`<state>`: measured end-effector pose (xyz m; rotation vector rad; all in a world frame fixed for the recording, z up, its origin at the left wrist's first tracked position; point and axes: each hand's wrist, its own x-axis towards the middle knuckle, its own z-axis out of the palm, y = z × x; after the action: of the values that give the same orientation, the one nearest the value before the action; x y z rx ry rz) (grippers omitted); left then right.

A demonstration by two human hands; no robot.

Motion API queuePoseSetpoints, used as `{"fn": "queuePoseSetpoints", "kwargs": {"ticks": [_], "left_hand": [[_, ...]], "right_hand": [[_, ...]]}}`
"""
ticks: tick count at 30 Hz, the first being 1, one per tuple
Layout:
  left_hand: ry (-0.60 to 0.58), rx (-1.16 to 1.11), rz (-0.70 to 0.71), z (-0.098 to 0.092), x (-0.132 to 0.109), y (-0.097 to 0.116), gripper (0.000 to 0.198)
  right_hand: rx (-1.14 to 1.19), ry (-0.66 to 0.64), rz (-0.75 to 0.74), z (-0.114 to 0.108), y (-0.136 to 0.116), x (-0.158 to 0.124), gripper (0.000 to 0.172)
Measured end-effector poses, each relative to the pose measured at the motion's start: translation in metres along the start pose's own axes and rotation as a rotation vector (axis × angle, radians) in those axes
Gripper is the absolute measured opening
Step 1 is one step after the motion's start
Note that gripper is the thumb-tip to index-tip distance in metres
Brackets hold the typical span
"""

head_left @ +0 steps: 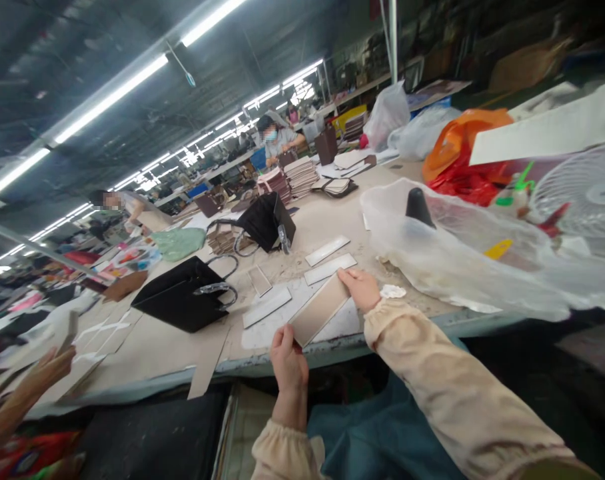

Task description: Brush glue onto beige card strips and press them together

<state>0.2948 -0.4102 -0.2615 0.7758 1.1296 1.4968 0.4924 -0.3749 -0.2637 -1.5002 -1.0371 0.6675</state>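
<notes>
A flat beige rectangular panel is held at both ends above the table's front edge. My left hand pinches its lower left end, and my right hand grips the upper right end, fingers closed. Just beyond it, two pale strips lie on the table. Another pale strip lies to the left, near a small thin-framed rectangle. A white sheet is partly hidden under the panel.
Black handbags stand on the table at left and centre. Stacked pieces lie behind. Clear plastic and a fan occupy the right. Another person's hand holds something at far left; other people work farther back.
</notes>
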Motion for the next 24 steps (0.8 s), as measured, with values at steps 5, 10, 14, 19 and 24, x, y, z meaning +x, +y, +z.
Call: {"fn": "queuePoseSetpoints", "kwargs": {"ticks": [5, 10, 14, 19, 24], "left_hand": [[0.106, 0.060, 0.040, -0.005, 0.008, -0.009, 0.032], [0.149, 0.081, 0.081, -0.016, 0.016, -0.016, 0.032], [0.075, 0.041, 0.060, -0.013, 0.012, -0.013, 0.030], [-0.101, 0.009, -0.136, -0.010, -0.004, -0.004, 0.038], [-0.102, 0.083, -0.143, -0.023, -0.005, -0.007, 0.037]], "right_hand": [[0.058, -0.106, 0.085, -0.002, 0.002, 0.004, 0.042], [-0.029, -0.343, 0.105, -0.002, 0.003, 0.002, 0.037], [-0.284, -0.285, 0.044, 0.000, 0.006, 0.005, 0.038], [-0.316, -0.187, 0.026, 0.004, 0.006, 0.005, 0.037], [-0.119, -0.204, -0.023, 0.005, 0.000, 0.000, 0.040]]}}
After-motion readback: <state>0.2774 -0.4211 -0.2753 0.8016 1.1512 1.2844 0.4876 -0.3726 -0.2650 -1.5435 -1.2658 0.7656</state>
